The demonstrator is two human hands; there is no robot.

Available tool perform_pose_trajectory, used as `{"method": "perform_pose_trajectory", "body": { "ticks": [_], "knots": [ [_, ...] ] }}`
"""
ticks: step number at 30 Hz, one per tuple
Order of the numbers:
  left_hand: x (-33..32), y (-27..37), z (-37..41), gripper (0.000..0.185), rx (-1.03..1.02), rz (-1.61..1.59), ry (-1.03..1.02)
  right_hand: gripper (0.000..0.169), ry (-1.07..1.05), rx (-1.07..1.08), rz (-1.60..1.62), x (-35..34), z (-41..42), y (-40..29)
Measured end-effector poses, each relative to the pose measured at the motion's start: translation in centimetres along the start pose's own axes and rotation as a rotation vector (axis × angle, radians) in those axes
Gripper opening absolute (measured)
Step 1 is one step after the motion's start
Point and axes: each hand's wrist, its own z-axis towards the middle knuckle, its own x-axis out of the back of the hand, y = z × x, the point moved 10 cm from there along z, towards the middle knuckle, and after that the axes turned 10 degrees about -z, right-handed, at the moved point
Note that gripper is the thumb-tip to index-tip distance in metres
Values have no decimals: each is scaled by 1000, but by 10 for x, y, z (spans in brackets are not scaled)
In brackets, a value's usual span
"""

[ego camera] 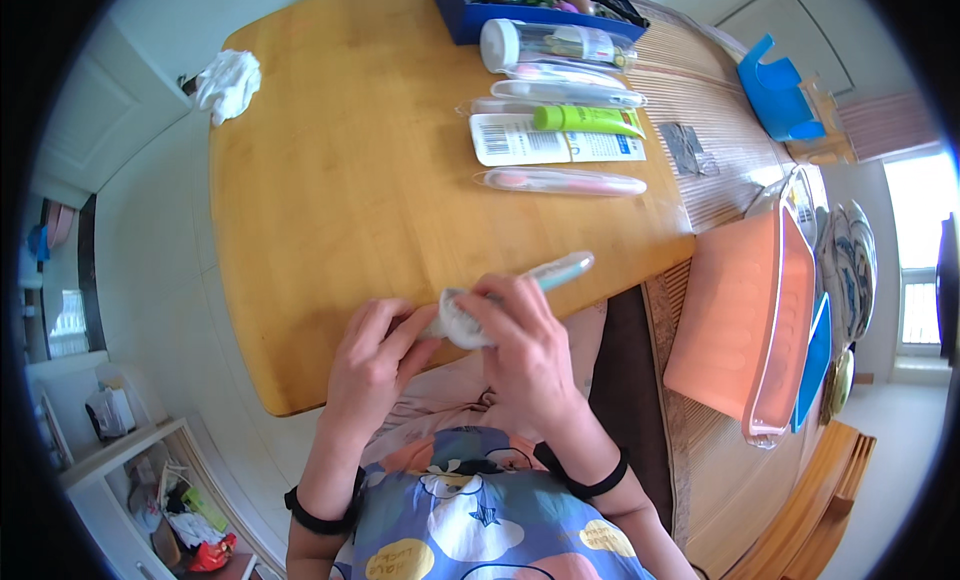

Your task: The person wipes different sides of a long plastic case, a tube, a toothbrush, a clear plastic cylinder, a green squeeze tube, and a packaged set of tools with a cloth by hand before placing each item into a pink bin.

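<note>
My right hand (521, 340) holds a slim clear case with a pale teal item inside (568, 271), which sticks out to the upper right, and a crumpled white tissue or cloth (463, 321) is pressed under its fingers. My left hand (386, 347) pinches the lower left end beside the white cloth; what lies between its fingers is mostly hidden. Both hands are over the near edge of the wooden table (337, 205). Farther up the table lie a slim clear case with pink inside (566, 181), a white printed pack (517, 139) and a green tube (589, 120).
At the back are a clear jar with a white lid (559, 46) and a blue box of small items (525, 17). A white crumpled cloth (229, 85) sits at the far left corner. An orange plastic basket (727, 317) stands right of the table, near a blue plastic holder (776, 89).
</note>
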Motion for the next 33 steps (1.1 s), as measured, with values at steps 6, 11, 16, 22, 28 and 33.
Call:
{"method": "perform_pose_trajectory", "body": {
  "ticks": [6, 11, 16, 22, 28, 33],
  "knots": [
    [-1, -1, -3, 38, -3, 0, -5, 32, 115, -369, -133, 48, 5, 98],
    [-1, 4, 2, 47, -37, 69, -26, 30, 153, -346, -114, 49, 1, 109],
    [-7, 7, 2, 53, -55, -10, 10, 34, 154, -435, 11, 44, -2, 110],
    [-4, 7, 3, 45, -46, 36, 30, 49, 241, -232, -16, 37, 1, 56],
    [-5, 5, 4, 44, -32, 60, -8, 47, 145, 64, 15, 9, 0, 15],
    [-7, 4, 5, 45, -35, 37, 3, 49, 209, -258, -233, 56, 2, 99]
  ]
}}
